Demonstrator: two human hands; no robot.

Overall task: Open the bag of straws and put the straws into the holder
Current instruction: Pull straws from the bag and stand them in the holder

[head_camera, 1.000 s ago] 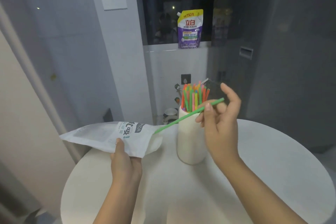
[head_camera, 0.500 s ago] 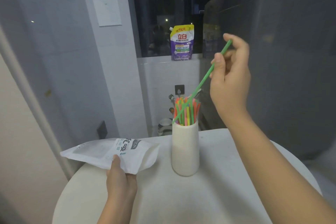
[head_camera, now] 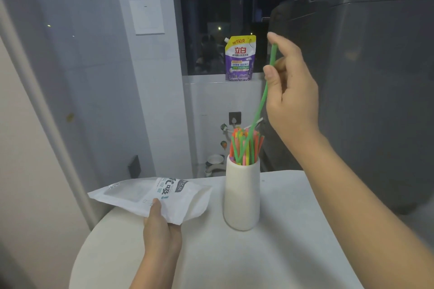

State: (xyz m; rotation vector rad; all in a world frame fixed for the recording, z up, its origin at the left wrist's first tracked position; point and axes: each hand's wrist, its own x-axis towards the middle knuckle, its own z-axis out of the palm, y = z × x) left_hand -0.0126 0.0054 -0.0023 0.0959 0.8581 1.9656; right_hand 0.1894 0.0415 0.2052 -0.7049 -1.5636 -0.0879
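Right hand (head_camera: 290,98): thumb and fingertips (head_camera: 270,75) were pinched on the upper part of a green straw (head_camera: 263,103), which ran down at a slant. Its lower end was already in among the coloured straws (head_camera: 245,148) standing in the white holder (head_camera: 242,197). The holder stood upright on the round white table (head_camera: 293,253).

Left hand (head_camera: 162,227): thumb lay on top of the white bag (head_camera: 152,197), fingers underneath and out of view, so it held the bag by its near edge. The bag's open mouth faced the holder, just beside it but apart. Whether any straws remained inside the bag could not be told.

Risks, as judged: the holder was crowded, so the slanted straw could catch on its neighbours and bend rather than slide down; a sideways push from above might tip the tall, narrow holder.

Compared with half a second before: the straw was steeper, its tip deeper among the others, and the right hand sat more nearly over the holder. The left hand's hold on the bag was unchanged.
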